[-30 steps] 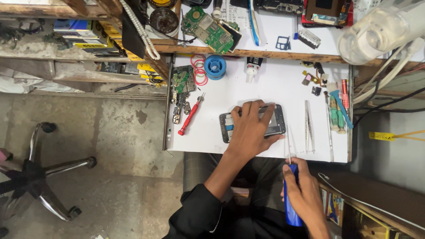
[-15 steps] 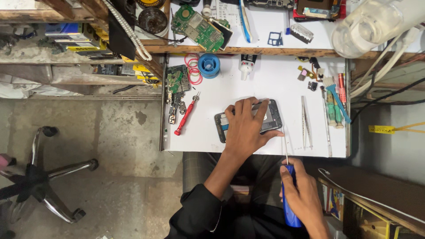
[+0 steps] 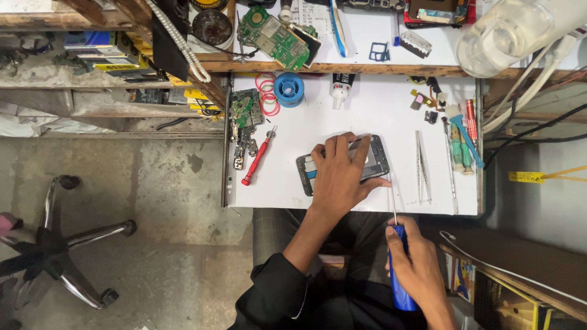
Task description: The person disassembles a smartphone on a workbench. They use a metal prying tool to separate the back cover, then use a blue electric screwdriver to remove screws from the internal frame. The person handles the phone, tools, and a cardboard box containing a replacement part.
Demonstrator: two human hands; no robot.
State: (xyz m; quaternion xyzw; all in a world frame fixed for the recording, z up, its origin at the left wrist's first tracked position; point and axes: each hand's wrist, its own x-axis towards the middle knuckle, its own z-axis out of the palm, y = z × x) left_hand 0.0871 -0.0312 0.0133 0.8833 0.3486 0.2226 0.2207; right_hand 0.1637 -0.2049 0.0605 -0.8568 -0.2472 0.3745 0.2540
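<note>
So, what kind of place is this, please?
It looks like a small repair bench for phones or other electronics. The left hand holds down an opened phone on the white table, the right hand grips a blue screwdriver, and a green circuit board lies on the shelf above.

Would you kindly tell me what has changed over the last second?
Little: the left hand stays pressed on the opened phone, and the right hand keeps its grip on the blue screwdriver, tip near the phone's edge. Red screwdriver and tweezers lie unmoved.
</note>
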